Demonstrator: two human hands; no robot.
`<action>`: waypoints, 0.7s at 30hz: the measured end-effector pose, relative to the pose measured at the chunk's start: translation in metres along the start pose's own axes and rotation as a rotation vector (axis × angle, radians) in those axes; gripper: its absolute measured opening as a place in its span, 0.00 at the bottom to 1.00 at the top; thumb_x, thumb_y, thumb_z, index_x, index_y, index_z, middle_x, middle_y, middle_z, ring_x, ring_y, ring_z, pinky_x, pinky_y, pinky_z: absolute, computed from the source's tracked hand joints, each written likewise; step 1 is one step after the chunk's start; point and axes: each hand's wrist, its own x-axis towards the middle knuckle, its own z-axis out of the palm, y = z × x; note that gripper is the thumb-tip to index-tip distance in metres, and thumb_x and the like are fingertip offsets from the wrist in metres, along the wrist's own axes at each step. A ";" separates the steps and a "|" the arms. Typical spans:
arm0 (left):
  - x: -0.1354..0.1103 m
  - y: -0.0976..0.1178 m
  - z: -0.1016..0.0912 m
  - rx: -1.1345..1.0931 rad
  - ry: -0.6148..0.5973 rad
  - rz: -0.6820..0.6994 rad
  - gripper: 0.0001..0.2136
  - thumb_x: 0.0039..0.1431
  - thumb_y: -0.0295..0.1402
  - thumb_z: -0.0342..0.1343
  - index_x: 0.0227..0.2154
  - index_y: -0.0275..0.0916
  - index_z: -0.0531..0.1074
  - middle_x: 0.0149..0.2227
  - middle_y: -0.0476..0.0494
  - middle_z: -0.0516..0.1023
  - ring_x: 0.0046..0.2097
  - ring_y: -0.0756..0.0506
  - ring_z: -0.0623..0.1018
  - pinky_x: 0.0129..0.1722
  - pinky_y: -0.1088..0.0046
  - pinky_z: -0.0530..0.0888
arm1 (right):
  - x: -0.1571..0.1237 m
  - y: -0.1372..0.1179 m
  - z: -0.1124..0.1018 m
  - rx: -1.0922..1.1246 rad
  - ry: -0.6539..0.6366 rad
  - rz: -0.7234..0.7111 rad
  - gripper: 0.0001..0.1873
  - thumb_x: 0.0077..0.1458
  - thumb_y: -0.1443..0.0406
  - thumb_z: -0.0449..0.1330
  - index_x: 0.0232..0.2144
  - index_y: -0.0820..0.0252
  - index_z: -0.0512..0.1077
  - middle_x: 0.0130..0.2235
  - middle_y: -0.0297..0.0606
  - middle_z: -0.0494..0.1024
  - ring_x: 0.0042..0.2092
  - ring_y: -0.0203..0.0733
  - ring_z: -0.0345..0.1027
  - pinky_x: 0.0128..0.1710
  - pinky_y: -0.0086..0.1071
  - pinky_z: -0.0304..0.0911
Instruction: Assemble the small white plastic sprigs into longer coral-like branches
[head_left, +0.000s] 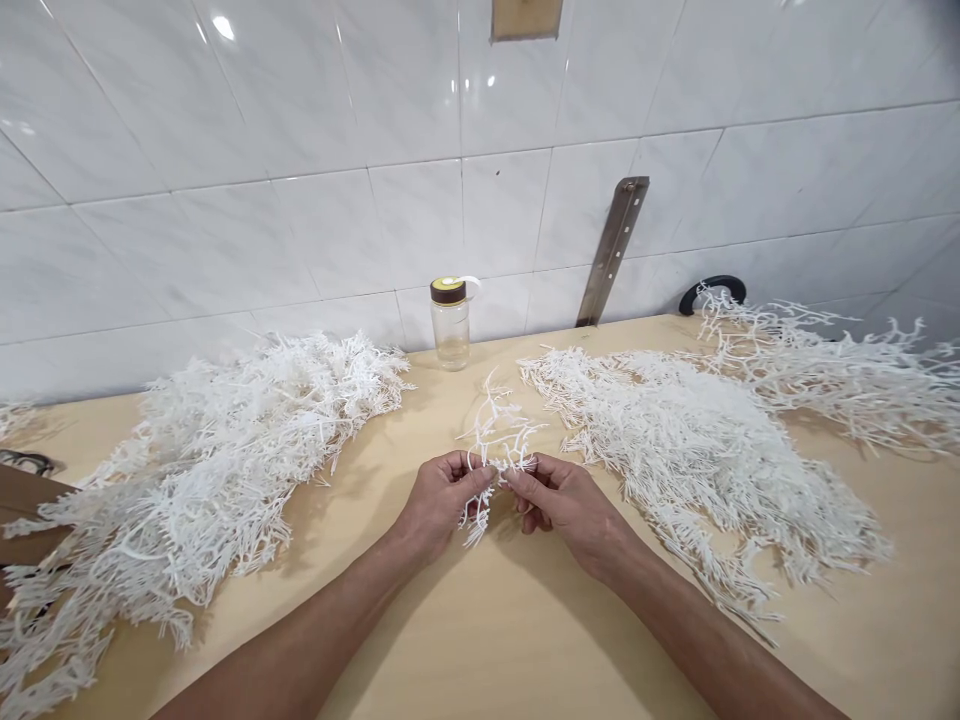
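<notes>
A thin white branching sprig [499,425], like an artificial coral twig, is held between my two hands above the middle of the table. My left hand [446,498] pinches its left side between thumb and fingers, with short twigs hanging below. Close beside it, my right hand [562,500] pinches the right side of the same sprig, thumb on top. Whether the sprig is one piece or several joined pieces cannot be made out. To the left lies a large heap of white sprigs [247,450]. Another flatter heap of white sprigs [705,450] spreads to the right.
A clear bottle [451,335] with a dark and yellow lid stands near the tiled wall [315,240]. Against that wall leans a metal bracket [613,250]. Further right are a black curved object [712,290] and looser white branches [847,370]. A brown box [34,515] sits at far left.
</notes>
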 end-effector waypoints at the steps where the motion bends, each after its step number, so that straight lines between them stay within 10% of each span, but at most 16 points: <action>1: 0.000 0.000 0.000 0.010 0.001 0.000 0.19 0.44 0.45 0.70 0.27 0.34 0.72 0.22 0.50 0.71 0.22 0.55 0.64 0.23 0.77 0.60 | 0.000 0.001 0.000 0.005 -0.006 0.005 0.20 0.51 0.50 0.67 0.26 0.60 0.71 0.24 0.31 0.73 0.23 0.33 0.67 0.23 0.28 0.60; 21: -0.003 0.003 -0.001 0.067 -0.025 -0.049 0.21 0.41 0.47 0.70 0.26 0.36 0.69 0.19 0.54 0.66 0.18 0.56 0.61 0.18 0.78 0.57 | -0.003 -0.019 -0.022 -0.313 -0.030 -0.101 0.12 0.57 0.56 0.60 0.31 0.59 0.74 0.32 0.34 0.76 0.35 0.39 0.71 0.39 0.33 0.69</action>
